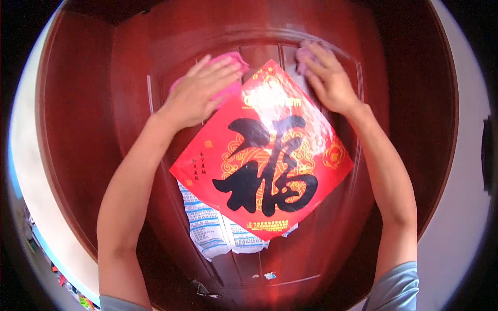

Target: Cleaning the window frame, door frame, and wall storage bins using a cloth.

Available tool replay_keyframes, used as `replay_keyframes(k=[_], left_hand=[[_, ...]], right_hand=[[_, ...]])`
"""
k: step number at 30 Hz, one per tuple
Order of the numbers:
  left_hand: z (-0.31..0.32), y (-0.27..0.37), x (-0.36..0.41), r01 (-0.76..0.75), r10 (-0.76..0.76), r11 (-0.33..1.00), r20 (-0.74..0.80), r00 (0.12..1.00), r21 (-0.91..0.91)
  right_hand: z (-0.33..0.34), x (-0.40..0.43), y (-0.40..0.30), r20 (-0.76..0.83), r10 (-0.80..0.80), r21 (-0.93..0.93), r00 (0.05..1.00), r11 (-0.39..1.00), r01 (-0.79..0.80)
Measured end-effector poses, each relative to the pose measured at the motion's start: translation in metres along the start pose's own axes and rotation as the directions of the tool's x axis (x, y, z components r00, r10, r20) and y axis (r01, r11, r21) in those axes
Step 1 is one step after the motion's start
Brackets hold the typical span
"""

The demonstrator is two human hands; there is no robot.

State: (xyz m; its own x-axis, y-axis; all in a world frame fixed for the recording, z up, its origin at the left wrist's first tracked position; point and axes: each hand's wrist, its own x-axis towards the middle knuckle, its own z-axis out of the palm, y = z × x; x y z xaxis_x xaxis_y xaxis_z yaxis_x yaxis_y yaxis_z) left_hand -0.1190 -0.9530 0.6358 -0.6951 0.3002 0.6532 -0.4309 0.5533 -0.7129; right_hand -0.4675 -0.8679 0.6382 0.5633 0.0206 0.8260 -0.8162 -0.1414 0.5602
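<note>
My left hand (198, 91) lies spread over a bright pink cloth (229, 91), pressing it to a dark red wooden door (218, 39) left of a diamond-shaped paper. To the upper right, my right hand (328, 76) holds a mauve cloth (302, 60) against the raised panel, its fingers slightly blurred. Between my forearms hangs the glossy red Fu paper (218, 136), bearing a large black Chinese character and gold patterns. Light glares off its upper right side. From behind its lower left edge shows a torn sheet of printed paper (206, 225) with blue bands.
The dark red door frame (78, 128) curves up the left side, with a pale wall (467, 217) to the right. Low on the door are a small blue-and-white scrap (269, 276) and a dark damaged spot (201, 288). Colourful clutter (74, 289) lies at lower left.
</note>
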Motion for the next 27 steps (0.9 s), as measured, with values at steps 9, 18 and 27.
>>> replay_keyframes(k=[9,18,27], left_hand=[[-0.016,-0.138,-0.053,0.617,-0.495,0.785,-0.547,0.675,0.050],[0.033,-0.067,0.130,0.476,-0.377,0.879,-0.644,0.666,-0.022],[-0.004,-0.107,0.110,0.214,-0.246,0.969,-0.498,0.832,-0.121]], right_hand=[[-0.018,0.008,0.131,-0.504,0.278,-0.343,0.818,0.805,-0.485],[0.028,0.132,0.045,-0.388,0.240,-0.290,0.890,0.884,-0.365],[-0.013,0.076,0.121,-0.380,0.401,-0.153,0.834,0.862,-0.484]])
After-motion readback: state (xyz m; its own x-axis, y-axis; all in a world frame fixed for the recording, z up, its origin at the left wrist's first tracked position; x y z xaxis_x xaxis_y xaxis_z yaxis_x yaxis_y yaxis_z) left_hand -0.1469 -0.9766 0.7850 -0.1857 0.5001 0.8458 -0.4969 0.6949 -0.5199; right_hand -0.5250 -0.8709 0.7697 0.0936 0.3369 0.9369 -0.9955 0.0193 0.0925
